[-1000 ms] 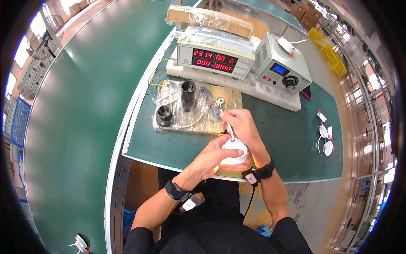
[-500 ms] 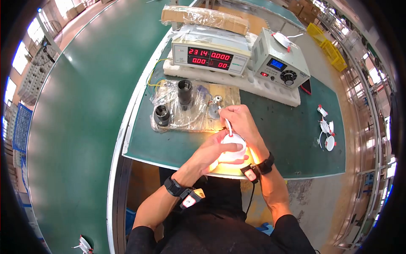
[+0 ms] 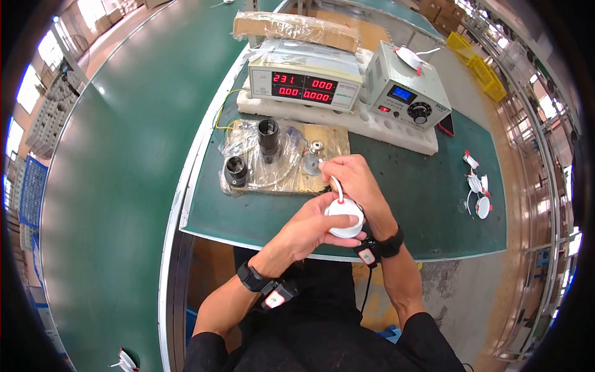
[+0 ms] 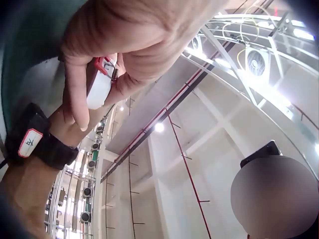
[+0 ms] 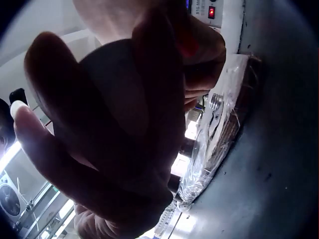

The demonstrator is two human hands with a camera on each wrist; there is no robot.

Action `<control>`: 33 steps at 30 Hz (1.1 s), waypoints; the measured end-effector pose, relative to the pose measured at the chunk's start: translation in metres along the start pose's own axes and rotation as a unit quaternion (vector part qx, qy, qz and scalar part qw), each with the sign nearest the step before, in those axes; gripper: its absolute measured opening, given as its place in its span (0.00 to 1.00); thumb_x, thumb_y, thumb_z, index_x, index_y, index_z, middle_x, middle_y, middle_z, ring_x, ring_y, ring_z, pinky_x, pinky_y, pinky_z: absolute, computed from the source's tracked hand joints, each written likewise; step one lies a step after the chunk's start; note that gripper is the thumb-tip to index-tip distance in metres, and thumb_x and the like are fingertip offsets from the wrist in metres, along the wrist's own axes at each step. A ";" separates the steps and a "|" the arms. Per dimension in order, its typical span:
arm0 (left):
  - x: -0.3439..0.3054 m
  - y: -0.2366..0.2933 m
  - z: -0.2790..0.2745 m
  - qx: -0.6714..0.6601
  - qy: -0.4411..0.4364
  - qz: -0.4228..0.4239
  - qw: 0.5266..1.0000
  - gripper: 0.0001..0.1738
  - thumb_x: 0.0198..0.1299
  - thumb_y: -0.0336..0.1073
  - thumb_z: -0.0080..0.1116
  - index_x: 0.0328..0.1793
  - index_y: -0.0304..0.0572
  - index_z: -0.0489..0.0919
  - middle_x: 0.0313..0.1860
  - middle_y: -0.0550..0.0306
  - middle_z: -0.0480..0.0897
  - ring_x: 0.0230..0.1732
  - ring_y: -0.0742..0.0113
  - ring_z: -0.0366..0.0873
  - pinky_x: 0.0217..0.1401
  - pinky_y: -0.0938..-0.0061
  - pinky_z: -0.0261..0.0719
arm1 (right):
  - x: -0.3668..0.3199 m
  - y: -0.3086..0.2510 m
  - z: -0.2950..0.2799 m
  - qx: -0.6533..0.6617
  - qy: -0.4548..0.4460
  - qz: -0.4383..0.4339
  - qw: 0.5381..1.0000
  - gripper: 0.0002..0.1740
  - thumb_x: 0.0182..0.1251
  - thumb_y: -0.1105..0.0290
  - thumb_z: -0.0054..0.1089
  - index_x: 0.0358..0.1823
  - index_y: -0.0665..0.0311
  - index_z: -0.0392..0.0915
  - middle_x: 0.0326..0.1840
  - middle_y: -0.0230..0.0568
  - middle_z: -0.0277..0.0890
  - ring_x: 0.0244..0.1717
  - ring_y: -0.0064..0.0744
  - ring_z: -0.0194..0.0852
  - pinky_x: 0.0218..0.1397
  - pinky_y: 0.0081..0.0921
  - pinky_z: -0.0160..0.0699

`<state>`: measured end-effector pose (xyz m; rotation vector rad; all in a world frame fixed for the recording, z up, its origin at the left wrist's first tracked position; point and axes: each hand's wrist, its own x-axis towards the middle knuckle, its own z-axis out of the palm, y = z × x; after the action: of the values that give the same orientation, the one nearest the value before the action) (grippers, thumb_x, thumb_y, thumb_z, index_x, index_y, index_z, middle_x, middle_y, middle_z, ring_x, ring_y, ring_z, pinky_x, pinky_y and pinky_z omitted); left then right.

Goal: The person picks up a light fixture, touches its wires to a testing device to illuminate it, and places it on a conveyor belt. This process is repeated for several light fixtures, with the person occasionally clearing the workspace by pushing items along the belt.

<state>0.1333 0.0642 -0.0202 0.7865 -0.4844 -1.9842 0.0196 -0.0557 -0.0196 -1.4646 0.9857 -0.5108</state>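
A round white downlight (image 3: pixel 345 222) with red clips rests in my left hand (image 3: pixel 310 226), the thumb across its face and the fingers underneath. Its face is unlit. From its red-edged inlet a white cable (image 3: pixel 336 186) runs up to my right hand (image 3: pixel 356 178), which pinches it near its end. Those fingertips are right by a grey metal disc (image 3: pixel 312 164) on the wooden board (image 3: pixel 338 139). In the left wrist view, the downlight (image 4: pixel 99 92) shows its red clip and spring between the fingers. Dark fingers of the left hand cover much of it in the right wrist view.
Two black lamp sockets (image 3: pixel 268 139) stand on the plastic-wrapped board. Behind it, a power meter (image 3: pixel 304 84) with red digits and a grey regulator box (image 3: pixel 409 87) sit on white foam (image 3: pixel 396 133). Several other downlights (image 3: pixel 483 207) lie at the right of the green table (image 3: pixel 415 204).
The downlight glowed brightly half a second ago, casting yellow light over the hands and table; now it is dark. The meter's digits have changed. Both hands keep their hold, nearly in place.
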 end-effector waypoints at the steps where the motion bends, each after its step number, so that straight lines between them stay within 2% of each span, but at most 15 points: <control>1: -0.004 0.001 0.004 0.010 -0.002 0.002 1.000 0.23 0.67 0.25 0.62 0.66 0.34 0.70 0.56 0.45 0.84 0.52 0.47 0.88 0.53 0.63 0.94 | -0.003 -0.003 -0.001 -0.005 -0.002 -0.010 1.000 0.15 0.64 0.66 0.62 0.23 0.71 0.80 0.14 0.30 0.71 0.16 0.17 0.65 0.20 0.22 0.59; 8: 0.005 -0.001 -0.003 -0.033 0.005 -0.001 0.999 0.25 0.66 0.25 0.64 0.67 0.35 0.70 0.57 0.47 0.83 0.54 0.46 0.88 0.55 0.62 0.92 | 0.010 0.009 -0.002 -0.028 -0.010 0.001 1.000 0.16 0.63 0.66 0.61 0.24 0.72 0.80 0.15 0.32 0.72 0.17 0.19 0.66 0.21 0.24 0.62; 11: 0.005 0.002 -0.002 -0.030 0.009 0.001 0.999 0.26 0.65 0.25 0.65 0.68 0.35 0.70 0.59 0.47 0.82 0.55 0.46 0.87 0.58 0.60 0.90 | 0.006 0.007 0.001 -0.025 0.004 -0.004 1.000 0.17 0.65 0.64 0.62 0.21 0.69 0.80 0.15 0.28 0.70 0.17 0.16 0.61 0.21 0.23 0.56; 14: 0.008 -0.004 -0.007 -0.013 0.008 0.004 1.000 0.26 0.65 0.25 0.66 0.68 0.36 0.70 0.59 0.47 0.83 0.55 0.46 0.87 0.57 0.60 0.90 | 0.010 0.015 -0.001 -0.047 0.006 -0.042 0.998 0.17 0.65 0.64 0.60 0.24 0.74 0.80 0.16 0.34 0.73 0.18 0.21 0.69 0.23 0.26 0.67; 17: 0.008 -0.009 -0.012 -0.018 0.001 -0.009 1.000 0.27 0.65 0.26 0.66 0.68 0.36 0.70 0.59 0.48 0.83 0.54 0.47 0.87 0.57 0.60 0.90 | 0.009 0.016 0.000 -0.052 0.007 -0.022 0.998 0.18 0.65 0.63 0.60 0.25 0.74 0.80 0.17 0.35 0.73 0.19 0.21 0.70 0.24 0.26 0.68; 20: 0.008 -0.006 -0.008 -0.013 0.013 0.004 1.000 0.27 0.65 0.26 0.66 0.68 0.36 0.70 0.59 0.47 0.83 0.54 0.46 0.87 0.57 0.60 0.90 | 0.007 0.012 0.001 -0.060 -0.005 -0.052 0.997 0.19 0.65 0.62 0.59 0.25 0.74 0.80 0.17 0.34 0.73 0.20 0.20 0.70 0.25 0.25 0.68; 26: 0.007 -0.006 -0.004 -0.028 0.015 0.001 0.999 0.25 0.64 0.26 0.67 0.67 0.36 0.72 0.58 0.48 0.83 0.54 0.47 0.87 0.58 0.59 0.90 | 0.008 0.017 0.000 -0.042 -0.003 -0.036 0.998 0.18 0.67 0.64 0.60 0.23 0.72 0.81 0.18 0.33 0.74 0.21 0.19 0.68 0.26 0.24 0.66; 33: 0.015 -0.017 -0.011 -0.027 0.020 0.020 0.999 0.20 0.64 0.27 0.67 0.61 0.37 0.77 0.56 0.51 0.85 0.52 0.50 0.88 0.57 0.59 0.90 | 0.013 0.025 0.000 -0.035 0.004 -0.050 0.998 0.18 0.64 0.64 0.60 0.23 0.71 0.80 0.16 0.30 0.71 0.18 0.16 0.65 0.22 0.23 0.63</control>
<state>0.1246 0.0596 -0.0432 0.7765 -0.4186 -1.9332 0.0194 -0.0635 -0.0467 -1.5808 0.9484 -0.5602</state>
